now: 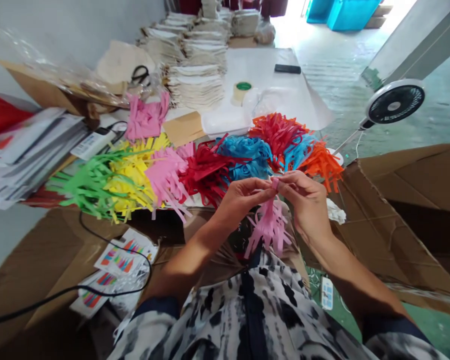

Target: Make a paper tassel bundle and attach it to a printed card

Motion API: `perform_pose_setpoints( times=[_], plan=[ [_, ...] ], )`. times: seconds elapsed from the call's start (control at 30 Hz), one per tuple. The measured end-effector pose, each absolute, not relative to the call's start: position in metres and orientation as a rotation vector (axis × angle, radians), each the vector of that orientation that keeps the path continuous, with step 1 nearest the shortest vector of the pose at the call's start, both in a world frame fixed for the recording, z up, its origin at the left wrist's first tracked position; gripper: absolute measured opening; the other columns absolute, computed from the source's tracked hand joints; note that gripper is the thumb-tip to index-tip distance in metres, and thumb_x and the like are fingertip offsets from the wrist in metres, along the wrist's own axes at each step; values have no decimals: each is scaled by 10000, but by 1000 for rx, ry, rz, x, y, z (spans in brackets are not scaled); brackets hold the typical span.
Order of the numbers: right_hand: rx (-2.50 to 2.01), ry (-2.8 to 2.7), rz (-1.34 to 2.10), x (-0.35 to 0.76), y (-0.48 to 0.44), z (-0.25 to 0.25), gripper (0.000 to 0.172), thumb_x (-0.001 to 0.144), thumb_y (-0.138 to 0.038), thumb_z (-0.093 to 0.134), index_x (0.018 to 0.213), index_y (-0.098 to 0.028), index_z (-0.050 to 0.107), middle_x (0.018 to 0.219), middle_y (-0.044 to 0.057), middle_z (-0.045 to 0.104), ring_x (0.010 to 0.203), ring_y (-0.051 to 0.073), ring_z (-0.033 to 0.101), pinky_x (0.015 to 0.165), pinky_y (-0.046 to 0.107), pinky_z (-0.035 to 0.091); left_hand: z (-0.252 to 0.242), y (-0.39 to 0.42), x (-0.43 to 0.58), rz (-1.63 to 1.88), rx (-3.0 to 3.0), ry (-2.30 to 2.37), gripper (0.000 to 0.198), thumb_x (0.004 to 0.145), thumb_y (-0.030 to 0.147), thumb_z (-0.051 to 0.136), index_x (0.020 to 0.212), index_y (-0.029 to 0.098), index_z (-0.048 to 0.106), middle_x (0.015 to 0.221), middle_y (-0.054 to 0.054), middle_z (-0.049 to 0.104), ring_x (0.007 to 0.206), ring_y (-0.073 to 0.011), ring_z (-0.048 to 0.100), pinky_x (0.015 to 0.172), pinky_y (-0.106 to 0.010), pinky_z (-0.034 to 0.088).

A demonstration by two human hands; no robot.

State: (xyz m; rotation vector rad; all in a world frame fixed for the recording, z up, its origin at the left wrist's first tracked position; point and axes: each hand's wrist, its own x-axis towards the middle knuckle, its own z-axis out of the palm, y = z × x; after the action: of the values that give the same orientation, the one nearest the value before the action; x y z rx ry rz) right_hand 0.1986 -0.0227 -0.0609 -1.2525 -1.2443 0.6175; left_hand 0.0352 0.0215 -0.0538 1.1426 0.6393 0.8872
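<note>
A pink paper tassel [270, 225] hangs from my fingertips in front of my lap, its cut strips spread downward. My left hand [243, 197] pinches the tassel's top from the left. From the other side, my right hand [302, 192] grips the same top, thumb and fingers pressed together. Just beyond my hands lie fringed bundles in a row: green [84, 182], yellow [133, 177], pink [168, 172], dark red [206, 170], blue [245, 152], red [279, 135] and orange [322, 162].
Stacked off-white sheets [195, 82] stand at the back, near a tape roll [242, 91] and black scissors [140, 75]. A small fan [395, 104] is at the right above an open cardboard box [405, 200]. At lower left, a black cable [97, 290] crosses printed cards [123, 255].
</note>
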Motion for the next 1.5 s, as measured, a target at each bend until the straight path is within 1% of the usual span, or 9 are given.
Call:
perform_pose_setpoints(
  times=[0.2,0.33,0.6,0.77,0.83,0.93,1.07,1.27,1.5],
  plan=[
    [-1278,-1374,693,201,-23,-50,138,973,-396,730,999,-292,819,1007,19,789,944,220,727,858,393,571,-57,19,32,957,1165,713,337,782,484,924,859,179,801,869,-13,760,774,-114,654,756,-269,502],
    [-1294,-1430,530,200,-25,-49,163,953,-396,773,858,-265,791,886,18,760,866,213,706,831,389,563,-65,14,30,969,1155,717,364,778,483,927,840,156,777,800,1,733,709,-99,625,705,-246,482],
    [-1209,-1503,416,188,-6,-53,110,944,-334,788,847,-283,790,861,6,742,845,208,701,772,378,571,-79,19,19,1073,1076,698,383,827,432,902,1084,175,783,878,-46,792,804,-160,740,761,-267,545],
    [-1270,-1683,385,183,78,-41,174,989,-379,708,1080,-294,829,1036,27,818,896,225,740,811,377,564,-83,43,6,1121,1038,730,386,860,511,850,963,152,754,885,-64,774,790,-193,781,723,-266,545],
    [-1357,-1815,241,179,135,-37,210,998,-353,664,1069,-256,836,1071,53,826,966,240,750,871,368,551,-87,54,4,1126,989,715,432,846,551,844,959,158,707,884,-38,735,715,-178,774,664,-253,536],
    [-1762,-2039,119,166,218,-38,305,1036,-340,566,1111,-221,837,1142,79,826,1053,261,749,941,363,522,-95,65,2,1101,931,678,472,835,589,830,943,166,650,835,-5,680,577,-115,670,576,-241,505],
    [-1905,-2119,126,145,293,-55,245,962,-293,648,1048,-188,852,1094,129,827,1067,302,737,917,359,517,-109,70,1,1049,884,624,489,837,602,827,947,163,642,704,23,617,562,-85,553,575,-225,445],
    [-1945,-2240,168,129,331,-83,177,885,-277,759,1034,-241,847,1098,87,825,1081,239,704,952,330,500,-117,67,-5,1050,867,671,437,873,567,817,887,172,630,702,28,594,598,-89,533,626,-235,440],
    [-1911,-2200,161,139,328,-78,180,886,-302,734,996,-208,840,1077,106,824,1047,272,726,894,344,509,-108,67,-11,1170,926,782,423,877,564,815,863,163,679,761,-2,643,655,-108,567,660,-247,461]
  ],
)
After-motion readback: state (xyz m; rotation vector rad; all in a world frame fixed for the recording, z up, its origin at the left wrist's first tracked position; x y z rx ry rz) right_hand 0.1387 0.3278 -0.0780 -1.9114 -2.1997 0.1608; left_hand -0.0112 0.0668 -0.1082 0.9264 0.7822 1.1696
